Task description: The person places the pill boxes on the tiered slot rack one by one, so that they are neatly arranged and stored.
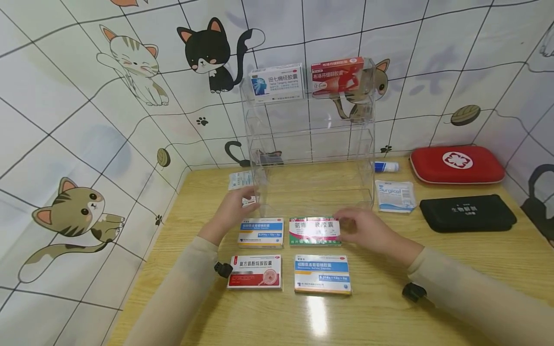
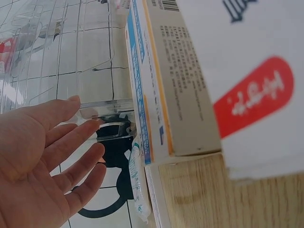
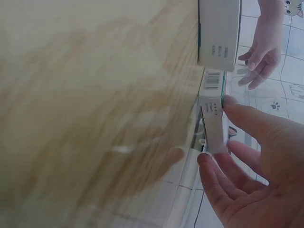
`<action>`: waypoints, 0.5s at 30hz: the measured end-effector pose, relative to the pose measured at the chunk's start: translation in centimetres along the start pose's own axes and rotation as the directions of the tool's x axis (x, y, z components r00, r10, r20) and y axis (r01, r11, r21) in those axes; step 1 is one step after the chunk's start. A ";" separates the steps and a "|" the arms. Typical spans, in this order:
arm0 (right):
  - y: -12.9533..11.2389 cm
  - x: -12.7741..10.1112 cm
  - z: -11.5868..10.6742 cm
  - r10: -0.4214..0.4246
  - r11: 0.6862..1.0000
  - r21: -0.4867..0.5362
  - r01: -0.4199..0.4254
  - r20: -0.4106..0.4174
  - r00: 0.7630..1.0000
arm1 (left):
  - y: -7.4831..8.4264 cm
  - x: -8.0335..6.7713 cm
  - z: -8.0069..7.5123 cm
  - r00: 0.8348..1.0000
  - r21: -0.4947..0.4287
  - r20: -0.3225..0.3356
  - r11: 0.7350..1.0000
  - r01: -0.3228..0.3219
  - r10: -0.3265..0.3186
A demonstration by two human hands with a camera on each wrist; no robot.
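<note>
Head view, right hand: the right hand (image 1: pixel 365 230) sits at the centre of the frame, fingertips on the right end of the green and red box (image 1: pixel 314 231), thumb and fingers pinching that end.
Head view, left hand: the left hand (image 1: pixel 233 211) lies left of centre, fingers relaxed and straight, holding nothing, its fingertips at the lower left corner of the clear shelf rack (image 1: pixel 309 139).
Head view, boxes: a blue and white box (image 1: pixel 261 232) lies just below the left hand and beside the green and red box; a red and white box (image 1: pixel 255 272) and a second blue box (image 1: pixel 322 274) lie in the row nearer the bottom of the frame.
Head view, surroundings: all rest on a wooden table (image 1: pixel 389 307); a red pouch (image 1: pixel 456 164) and a black case (image 1: pixel 467 212) lie at the right.
Left wrist view: the open palm fills the lower left, fingers spread and empty; the blue and white box stands just right of it at centre, not touched.
Right wrist view: at the lower right, thumb and fingers close on the end of the green and red box at centre right; the picture is blurred.
</note>
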State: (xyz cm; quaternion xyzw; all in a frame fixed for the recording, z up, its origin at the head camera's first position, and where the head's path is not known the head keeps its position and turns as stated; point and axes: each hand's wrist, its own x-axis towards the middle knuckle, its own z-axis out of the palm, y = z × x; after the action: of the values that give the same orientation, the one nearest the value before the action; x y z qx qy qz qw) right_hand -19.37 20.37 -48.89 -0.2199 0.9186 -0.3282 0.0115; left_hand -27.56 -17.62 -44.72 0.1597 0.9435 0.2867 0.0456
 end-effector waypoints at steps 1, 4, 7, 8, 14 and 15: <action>-0.1 0.0 0.0 0.007 1.000 0.011 -0.006 -0.007 1.000 | 0.0 0.0 0.0 1.000 -0.002 -0.001 1.000 0.003 -0.003; -0.6 -0.1 -0.1 0.033 0.998 0.059 -0.031 -0.033 0.999 | 0.0 0.0 0.0 1.000 -0.003 -0.003 1.000 0.009 -0.009; -0.8 -0.1 -0.3 0.059 0.989 0.138 -0.051 -0.057 0.997 | -0.1 0.0 0.1 1.000 0.001 -0.004 1.000 0.010 -0.010; -0.9 -0.2 -0.3 0.071 0.986 0.156 -0.060 -0.065 0.995 | -0.1 0.1 0.1 1.000 0.002 -0.005 1.000 0.011 -0.011; -1.5 0.0 -1.1 0.062 0.983 0.179 -0.042 -0.108 0.992 | -0.2 0.1 0.1 1.000 0.007 -0.003 1.000 0.008 -0.008; -1.7 0.1 -1.4 0.045 0.985 0.172 -0.024 -0.123 0.991 | -0.1 0.1 0.1 1.000 0.006 -0.002 1.000 0.006 -0.006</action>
State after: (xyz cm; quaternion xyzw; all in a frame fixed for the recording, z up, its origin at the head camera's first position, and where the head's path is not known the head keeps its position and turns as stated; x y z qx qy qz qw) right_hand -19.00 19.98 -46.78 -0.1810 0.8898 -0.4183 -0.0221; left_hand -27.69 -17.65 -44.89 0.1568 0.9449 0.2837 0.0452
